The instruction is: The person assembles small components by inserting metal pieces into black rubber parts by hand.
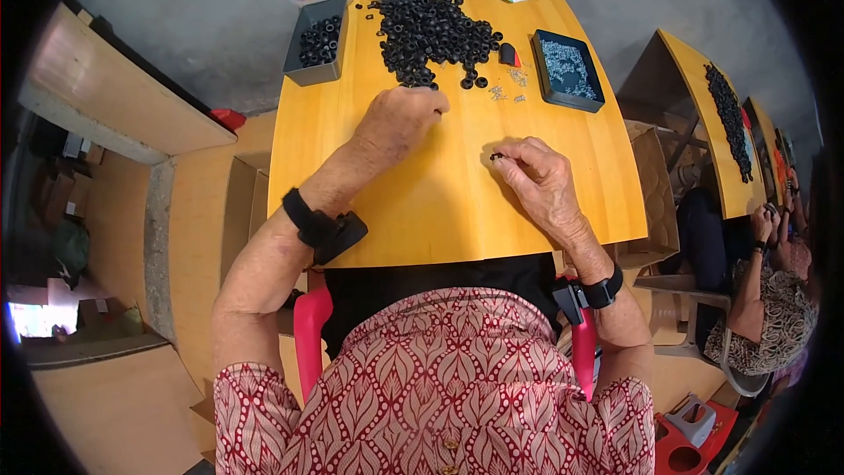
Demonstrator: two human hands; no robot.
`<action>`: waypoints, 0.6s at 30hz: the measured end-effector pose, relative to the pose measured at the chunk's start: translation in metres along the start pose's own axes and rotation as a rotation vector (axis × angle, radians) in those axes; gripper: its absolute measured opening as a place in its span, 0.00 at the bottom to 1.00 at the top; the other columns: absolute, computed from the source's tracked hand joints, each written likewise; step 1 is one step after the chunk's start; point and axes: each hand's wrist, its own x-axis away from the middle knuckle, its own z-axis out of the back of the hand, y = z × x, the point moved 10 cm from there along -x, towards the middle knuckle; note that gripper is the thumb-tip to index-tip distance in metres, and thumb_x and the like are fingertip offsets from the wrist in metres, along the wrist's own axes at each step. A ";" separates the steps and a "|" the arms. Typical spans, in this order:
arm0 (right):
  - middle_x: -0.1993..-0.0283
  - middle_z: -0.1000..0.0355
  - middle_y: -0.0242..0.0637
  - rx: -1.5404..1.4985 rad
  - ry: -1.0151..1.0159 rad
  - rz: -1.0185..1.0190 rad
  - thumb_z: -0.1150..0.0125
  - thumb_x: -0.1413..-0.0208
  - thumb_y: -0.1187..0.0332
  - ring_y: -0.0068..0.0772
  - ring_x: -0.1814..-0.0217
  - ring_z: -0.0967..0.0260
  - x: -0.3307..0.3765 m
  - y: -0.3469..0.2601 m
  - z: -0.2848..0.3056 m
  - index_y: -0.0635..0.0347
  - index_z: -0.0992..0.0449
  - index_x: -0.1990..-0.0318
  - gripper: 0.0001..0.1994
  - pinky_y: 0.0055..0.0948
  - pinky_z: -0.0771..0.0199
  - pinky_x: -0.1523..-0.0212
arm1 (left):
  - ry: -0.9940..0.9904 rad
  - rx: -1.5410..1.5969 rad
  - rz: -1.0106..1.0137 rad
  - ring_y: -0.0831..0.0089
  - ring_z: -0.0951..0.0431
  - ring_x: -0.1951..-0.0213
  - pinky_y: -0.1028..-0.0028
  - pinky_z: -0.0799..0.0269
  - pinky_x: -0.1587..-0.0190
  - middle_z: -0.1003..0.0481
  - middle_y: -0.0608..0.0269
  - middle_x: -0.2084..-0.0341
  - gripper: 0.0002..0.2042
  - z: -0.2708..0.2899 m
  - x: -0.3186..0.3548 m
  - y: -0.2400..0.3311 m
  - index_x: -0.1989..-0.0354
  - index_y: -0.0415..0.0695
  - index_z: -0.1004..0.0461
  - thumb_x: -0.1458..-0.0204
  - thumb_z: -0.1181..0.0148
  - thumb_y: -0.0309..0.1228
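Yellow wooden table (422, 220) under a grey concrete wall. Left hand (400, 119), fingers curled together, touches black ring pile (435, 31); right hand (536, 171) pinches one small black ring (497, 157) nearer the table's front.

Left hand (400, 121) curled, right hand (538, 178) fingers pinched.

Dark tray (568, 71), grey bin (315, 41)

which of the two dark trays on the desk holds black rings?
The grey tray at the desk's far left, beside the ring pile. The dark tray on the right holds small pale, silvery parts instead.
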 end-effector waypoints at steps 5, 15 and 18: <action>0.66 0.25 0.43 0.035 -0.014 0.059 0.39 0.46 0.72 0.39 0.61 0.27 -0.009 -0.005 0.003 0.66 0.22 0.61 0.08 0.32 0.26 0.58 | 0.075 0.121 0.114 0.60 0.20 0.67 0.67 0.25 0.64 0.21 0.55 0.71 0.07 0.018 0.004 -0.017 0.62 0.42 0.23 0.49 0.42 0.26; 0.65 0.25 0.43 -0.054 -0.097 0.021 0.38 0.47 0.74 0.41 0.62 0.27 -0.022 -0.019 0.013 0.67 0.22 0.62 0.07 0.32 0.27 0.60 | 0.144 1.269 0.654 0.70 0.21 0.58 0.74 0.25 0.51 0.21 0.58 0.60 0.10 0.048 0.024 -0.034 0.55 0.37 0.25 0.46 0.41 0.20; 0.67 0.26 0.43 -0.068 -0.113 0.056 0.37 0.48 0.75 0.41 0.64 0.28 -0.028 -0.030 0.015 0.67 0.22 0.64 0.06 0.33 0.27 0.63 | 0.167 1.333 0.698 0.68 0.21 0.57 0.71 0.25 0.49 0.22 0.57 0.60 0.10 0.056 0.021 -0.040 0.56 0.36 0.25 0.46 0.40 0.20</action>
